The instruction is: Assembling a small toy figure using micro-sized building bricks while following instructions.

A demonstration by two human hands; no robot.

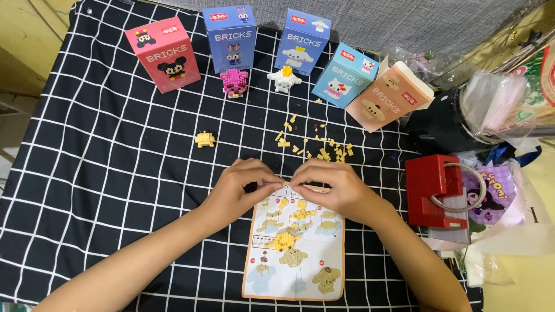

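1. Head view, centre of frame: left hand [240, 185] and right hand [330, 186] brought together, fingertips pinched narrow and meeting over the top edge of the instruction sheet [296, 242]. Something very small apparently nipped between them; too tiny and too hidden to confirm.
2. Lower centre: small yellow brick assembly [284, 240] resting on the sheet, just below both hands.
3. Above the hands: loose yellow bricks [315, 147] scattered on the checked cloth [98, 173]. Left of centre: single small yellow built part [204, 139], well apart from the rest.
4. Top of frame: row of five boxes [231, 37], with a pink figure [234, 82] and a white figure [284, 80] standing in front.
5. Right of frame: red block with metal ring [435, 190], near the right forearm, bags behind.
6. Risk, judged: tiny piece slipping from the pinch and vanishing among the loose bricks; wrist dragging the sheet and tipping the assembly; right elbow nudging the red block.
7. Room: open cloth at left and lower left; right side crowded; cloth edge close at far right.
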